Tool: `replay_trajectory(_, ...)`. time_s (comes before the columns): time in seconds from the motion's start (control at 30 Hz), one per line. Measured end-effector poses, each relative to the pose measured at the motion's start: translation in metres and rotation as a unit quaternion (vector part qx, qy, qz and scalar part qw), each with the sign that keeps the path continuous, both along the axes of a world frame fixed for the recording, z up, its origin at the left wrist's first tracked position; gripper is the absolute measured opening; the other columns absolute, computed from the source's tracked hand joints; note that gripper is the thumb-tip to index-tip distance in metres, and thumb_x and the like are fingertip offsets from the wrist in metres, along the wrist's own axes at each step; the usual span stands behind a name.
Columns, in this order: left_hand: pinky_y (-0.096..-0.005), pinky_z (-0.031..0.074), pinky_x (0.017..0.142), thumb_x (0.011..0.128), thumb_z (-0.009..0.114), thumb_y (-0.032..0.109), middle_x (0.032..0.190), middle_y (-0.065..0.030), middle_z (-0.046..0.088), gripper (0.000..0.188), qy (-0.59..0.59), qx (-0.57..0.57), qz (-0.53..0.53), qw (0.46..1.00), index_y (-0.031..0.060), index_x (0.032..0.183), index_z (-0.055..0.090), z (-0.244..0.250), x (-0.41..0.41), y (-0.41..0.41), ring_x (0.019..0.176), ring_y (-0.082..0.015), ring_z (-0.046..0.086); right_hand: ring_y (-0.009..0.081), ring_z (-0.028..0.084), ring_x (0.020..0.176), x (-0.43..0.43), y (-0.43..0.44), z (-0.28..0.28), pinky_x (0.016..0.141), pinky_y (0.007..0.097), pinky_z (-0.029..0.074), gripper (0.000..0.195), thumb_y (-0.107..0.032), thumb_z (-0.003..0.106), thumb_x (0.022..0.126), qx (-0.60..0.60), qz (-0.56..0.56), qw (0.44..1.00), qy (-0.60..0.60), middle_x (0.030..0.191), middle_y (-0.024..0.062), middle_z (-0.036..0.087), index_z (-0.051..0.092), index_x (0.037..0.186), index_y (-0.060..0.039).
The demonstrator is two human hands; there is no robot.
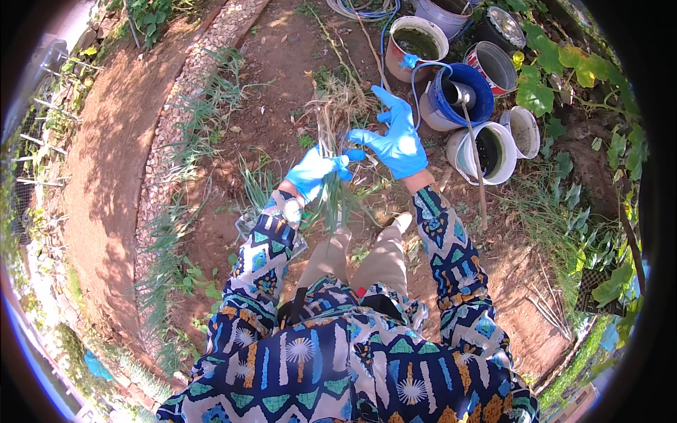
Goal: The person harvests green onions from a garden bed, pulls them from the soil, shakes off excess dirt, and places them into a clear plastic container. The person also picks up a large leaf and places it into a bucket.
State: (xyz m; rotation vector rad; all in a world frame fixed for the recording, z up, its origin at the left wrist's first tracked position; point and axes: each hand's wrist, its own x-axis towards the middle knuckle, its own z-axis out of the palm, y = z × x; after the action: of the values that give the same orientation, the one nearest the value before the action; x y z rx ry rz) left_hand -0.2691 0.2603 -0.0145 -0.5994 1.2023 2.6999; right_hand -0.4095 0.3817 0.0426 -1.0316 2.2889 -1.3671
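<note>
My left hand (317, 170), in a blue disposable glove, is closed round a bunch of long-leaved green plants (334, 185). Their pale, dry stalks point away from me and the green leaves hang toward my legs. Just right of the bunch, my right hand (394, 135), gloved alike, has its fingers spread and nothing in its palm. Beyond both hands, a heap of dry stems and roots (341, 98) lies on the bare soil; whether the held stalks join it, I cannot tell.
Several buckets stand at the upper right, among them a blue-rimmed bucket (484, 95) and a white bucket (505, 153) with a stick (475, 153) leaning across it. A coiled hose (359, 11) lies at the top. Green tufts and a gravel strip (168, 116) run along the left.
</note>
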Motion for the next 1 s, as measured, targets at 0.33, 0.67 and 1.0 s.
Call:
replay_trajectory(0.33, -0.0247, 0.043, 0.055, 0.074, 0.056, 0.009, 0.077, -0.0059, 0.055, 0.022, 0.006, 0.100, 0.157, 0.982, -0.0006, 0.093, 0.050, 0.022, 0.016, 0.005, 0.062, -0.0130, 0.052, 0.0247, 0.060, 0.062, 0.027, -0.024, -0.033, 0.054, 0.0319, 0.047, 0.012, -0.019, 0.052, 0.082, -0.001, 0.010, 0.997, 0.082, 0.073, 0.0078, 0.062, 0.054, 0.084, -0.0081)
replay_trajectory(0.67, -0.0265, 0.047, 0.058, 0.077, 0.055, 0.006, 0.085, -0.0125, 0.060, 0.038, 0.042, 0.024, 0.180, 0.983, -0.0019, 0.112, 0.046, 0.020, 0.006, 0.001, 0.061, -0.0161, 0.057, 0.0052, 0.040, 0.048, 0.019, -0.043, -0.055, 0.043, 0.0202, 0.033, 0.013, -0.014, 0.044, 0.087, -0.138, -0.122, 0.982, -0.030, 0.080, 0.0030, 0.057, 0.051, 0.089, -0.0036)
replay_trajectory(1.0, -0.0289, 0.051, 0.068, 0.075, 0.058, 0.002, 0.091, -0.0134, 0.060, 0.037, -0.029, 0.007, 0.249, 0.968, -0.0021, 0.111, 0.048, 0.026, 0.008, 0.004, 0.074, -0.0184, 0.060, 0.0122, 0.050, 0.071, 0.027, -0.035, -0.024, 0.063, 0.0241, 0.045, 0.057, -0.021, 0.065, 0.074, -0.203, -0.117, 0.933, -0.273, 0.102, 0.0081, 0.048, 0.036, 0.119, -0.0003)
